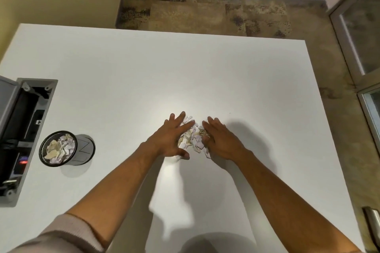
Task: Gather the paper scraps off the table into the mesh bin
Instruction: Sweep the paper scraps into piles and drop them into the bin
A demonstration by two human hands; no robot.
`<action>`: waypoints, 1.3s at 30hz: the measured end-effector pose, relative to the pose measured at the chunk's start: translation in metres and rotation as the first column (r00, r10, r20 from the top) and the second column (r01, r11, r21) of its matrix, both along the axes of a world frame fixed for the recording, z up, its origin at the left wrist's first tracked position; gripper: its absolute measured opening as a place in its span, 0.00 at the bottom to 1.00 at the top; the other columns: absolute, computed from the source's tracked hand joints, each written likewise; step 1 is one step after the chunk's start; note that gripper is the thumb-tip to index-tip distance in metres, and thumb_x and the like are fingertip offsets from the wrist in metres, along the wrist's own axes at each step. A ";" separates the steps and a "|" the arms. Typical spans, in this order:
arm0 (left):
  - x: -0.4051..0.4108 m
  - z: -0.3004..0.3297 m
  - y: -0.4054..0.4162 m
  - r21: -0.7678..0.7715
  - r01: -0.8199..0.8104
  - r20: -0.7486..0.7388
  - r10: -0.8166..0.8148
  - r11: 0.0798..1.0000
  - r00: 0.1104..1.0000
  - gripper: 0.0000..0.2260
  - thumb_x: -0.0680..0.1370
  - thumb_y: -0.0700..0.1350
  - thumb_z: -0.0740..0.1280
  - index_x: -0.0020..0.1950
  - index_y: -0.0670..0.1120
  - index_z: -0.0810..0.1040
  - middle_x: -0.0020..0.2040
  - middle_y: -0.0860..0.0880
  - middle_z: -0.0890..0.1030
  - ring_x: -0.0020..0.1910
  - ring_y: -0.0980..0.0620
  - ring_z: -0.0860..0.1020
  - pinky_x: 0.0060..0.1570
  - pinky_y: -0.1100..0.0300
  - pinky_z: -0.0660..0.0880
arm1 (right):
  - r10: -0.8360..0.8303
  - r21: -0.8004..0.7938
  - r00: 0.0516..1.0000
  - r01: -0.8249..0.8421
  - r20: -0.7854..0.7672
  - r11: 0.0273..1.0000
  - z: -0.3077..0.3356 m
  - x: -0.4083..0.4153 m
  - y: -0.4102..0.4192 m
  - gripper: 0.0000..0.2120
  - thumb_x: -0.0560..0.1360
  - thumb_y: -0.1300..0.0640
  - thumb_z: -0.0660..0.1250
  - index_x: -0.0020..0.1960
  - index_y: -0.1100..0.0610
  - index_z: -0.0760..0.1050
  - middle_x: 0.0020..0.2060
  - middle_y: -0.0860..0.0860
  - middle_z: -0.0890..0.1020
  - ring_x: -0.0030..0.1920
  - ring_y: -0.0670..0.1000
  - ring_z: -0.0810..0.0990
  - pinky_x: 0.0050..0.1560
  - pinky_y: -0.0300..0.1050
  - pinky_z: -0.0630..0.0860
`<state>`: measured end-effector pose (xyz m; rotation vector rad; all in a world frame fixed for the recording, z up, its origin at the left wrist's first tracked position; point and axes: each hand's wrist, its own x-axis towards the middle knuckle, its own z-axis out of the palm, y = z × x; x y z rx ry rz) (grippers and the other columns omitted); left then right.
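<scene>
The paper scraps (192, 135) are heaped mid-surface (144, 72), flanked by the left hand (171, 138) and right hand (221, 139), each grip spread flat against the pile. Near the left edge, the mesh bin (66, 148) is seen holding more scraps.

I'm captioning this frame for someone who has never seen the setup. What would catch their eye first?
First, the two hands at the table's centre: the left hand and right hand, fingers straight, flank a small pile of paper scraps. Next, the mesh bin near the left edge of the white table, already holding scraps, beside an open grey hatch set into the tabletop.
</scene>
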<state>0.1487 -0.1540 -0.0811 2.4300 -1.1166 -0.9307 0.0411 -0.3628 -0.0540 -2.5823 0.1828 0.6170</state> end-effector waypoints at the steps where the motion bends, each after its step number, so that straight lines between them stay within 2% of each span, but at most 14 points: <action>1: -0.002 0.001 -0.001 0.040 0.039 0.041 -0.041 0.998 0.998 0.51 0.64 0.67 0.75 0.79 0.60 0.50 0.81 0.49 0.42 0.78 0.39 0.39 0.75 0.43 0.46 | 0.017 0.008 1.000 -0.017 -0.015 1.000 0.002 -0.004 0.003 0.28 0.82 0.44 0.54 0.79 0.52 0.54 0.79 0.50 0.51 0.79 0.52 0.46 0.77 0.55 0.54; 4: -0.010 0.003 0.000 0.076 0.098 0.104 -0.106 0.992 0.989 0.39 0.73 0.59 0.71 0.79 0.54 0.58 0.81 0.46 0.47 0.79 0.37 0.43 0.76 0.45 0.50 | 0.017 0.008 0.998 -0.016 -0.053 1.000 0.003 -0.017 0.014 0.33 0.78 0.40 0.61 0.78 0.46 0.54 0.79 0.48 0.51 0.79 0.50 0.45 0.75 0.54 0.59; 7: -0.024 0.011 0.005 -0.002 0.112 0.153 -0.110 0.994 0.982 0.26 0.78 0.53 0.67 0.75 0.47 0.68 0.79 0.42 0.58 0.77 0.38 0.55 0.75 0.47 0.57 | 0.097 -0.148 0.995 -0.095 0.005 0.984 -0.002 -0.031 0.028 0.33 0.77 0.43 0.64 0.78 0.44 0.55 0.79 0.50 0.54 0.78 0.54 0.50 0.69 0.51 0.65; 9: -0.037 0.017 0.006 -0.124 0.122 0.225 -0.091 0.985 0.970 0.16 0.78 0.46 0.67 0.64 0.43 0.78 0.70 0.39 0.71 0.67 0.37 0.69 0.65 0.46 0.68 | 0.115 -0.245 0.993 -0.105 0.026 0.964 -0.005 -0.039 0.038 0.30 0.79 0.47 0.63 0.78 0.46 0.56 0.78 0.52 0.57 0.76 0.56 0.56 0.64 0.50 0.70; 11: -0.049 0.021 0.006 -0.204 0.100 0.283 -0.039 0.974 0.958 0.09 0.78 0.41 0.65 0.54 0.40 0.81 0.62 0.40 0.77 0.57 0.39 0.74 0.57 0.48 0.72 | 0.090 -0.306 0.996 -0.077 0.029 0.949 -0.007 -0.043 0.048 0.30 0.78 0.52 0.66 0.76 0.48 0.58 0.76 0.53 0.61 0.71 0.57 0.62 0.57 0.48 0.74; 15: -0.068 0.026 0.006 -0.143 -0.001 0.303 0.045 0.990 0.952 0.10 0.80 0.41 0.60 0.52 0.42 0.80 0.56 0.46 0.78 0.59 0.45 0.72 0.53 0.53 0.71 | 0.014 -0.300 0.999 0.000 0.046 0.954 -0.005 -0.047 0.063 0.27 0.74 0.60 0.69 0.71 0.53 0.66 0.70 0.51 0.69 0.64 0.55 0.69 0.46 0.45 0.76; 19: -0.072 0.032 0.000 -0.048 -0.103 0.250 0.111 0.994 0.962 0.07 0.77 0.37 0.60 0.46 0.43 0.78 0.46 0.49 0.75 0.53 0.50 0.70 0.46 0.55 0.71 | -0.059 -0.231 0.993 0.081 0.101 0.970 -0.003 -0.045 0.069 0.14 0.76 0.63 0.66 0.61 0.54 0.74 0.60 0.50 0.75 0.62 0.53 0.71 0.45 0.44 0.76; 23: -0.069 0.037 -0.006 -0.005 -0.244 0.156 0.242 0.970 0.958 0.05 0.72 0.35 0.62 0.41 0.40 0.78 0.41 0.45 0.78 0.45 0.47 0.74 0.44 0.50 0.73 | -0.175 -0.138 0.964 0.204 0.201 0.969 0.006 -0.043 0.069 0.05 0.73 0.64 0.65 0.44 0.57 0.79 0.45 0.52 0.80 0.48 0.53 0.76 0.33 0.40 0.60; 26: -0.074 0.040 -0.002 -0.147 -0.503 -0.067 0.499 0.851 0.864 0.11 0.69 0.41 0.60 0.38 0.38 0.80 0.36 0.43 0.79 0.37 0.48 0.72 0.44 0.50 0.72 | -0.369 0.109 0.893 0.353 0.259 0.929 0.014 -0.045 0.066 0.11 0.71 0.65 0.69 0.31 0.59 0.73 0.30 0.53 0.74 0.33 0.50 0.69 0.33 0.45 0.61; 28: -0.081 0.043 0.002 -0.239 -0.638 -0.167 0.617 0.732 0.769 0.13 0.69 0.43 0.59 0.36 0.39 0.81 0.33 0.47 0.78 0.35 0.53 0.69 0.41 0.56 0.72 | -0.512 0.289 0.804 0.434 0.302 0.853 0.019 -0.049 0.066 0.13 0.70 0.62 0.74 0.30 0.62 0.75 0.26 0.52 0.73 0.28 0.46 0.66 0.31 0.38 0.61; 30: -0.085 0.050 0.008 -0.255 -0.745 -0.236 0.707 0.616 0.666 0.09 0.73 0.39 0.65 0.40 0.45 0.85 0.36 0.56 0.80 0.37 0.58 0.74 0.41 0.72 0.71 | -0.621 0.385 0.726 0.505 0.294 0.773 0.022 -0.054 0.068 0.09 0.68 0.65 0.76 0.32 0.64 0.78 0.26 0.57 0.77 0.29 0.49 0.70 0.30 0.34 0.61; 32: -0.086 0.059 0.013 -0.224 -0.830 -0.310 0.770 0.511 0.558 0.08 0.74 0.36 0.69 0.45 0.46 0.86 0.39 0.59 0.81 0.37 0.65 0.77 0.39 0.80 0.68 | -0.710 0.439 0.673 0.584 0.208 0.682 0.023 -0.057 0.070 0.05 0.68 0.64 0.75 0.37 0.64 0.80 0.30 0.56 0.81 0.31 0.51 0.74 0.33 0.37 0.66; 36: -0.088 0.077 0.034 -0.201 -0.924 -0.475 0.793 0.324 0.381 0.11 0.73 0.36 0.72 0.38 0.53 0.83 0.32 0.59 0.83 0.24 0.65 0.76 0.28 0.75 0.69 | -0.805 0.570 0.592 0.671 -0.027 0.474 0.032 -0.060 0.087 0.06 0.70 0.59 0.76 0.47 0.52 0.85 0.40 0.45 0.86 0.42 0.46 0.83 0.42 0.31 0.75; 39: -0.088 0.093 0.055 -0.209 -0.952 -0.526 0.794 0.225 0.304 0.09 0.72 0.36 0.73 0.39 0.50 0.84 0.32 0.59 0.84 0.30 0.63 0.80 0.31 0.73 0.71 | -0.776 0.650 0.622 0.633 -0.105 0.420 0.043 -0.059 0.105 0.04 0.72 0.58 0.74 0.43 0.48 0.85 0.37 0.47 0.86 0.37 0.45 0.82 0.39 0.38 0.78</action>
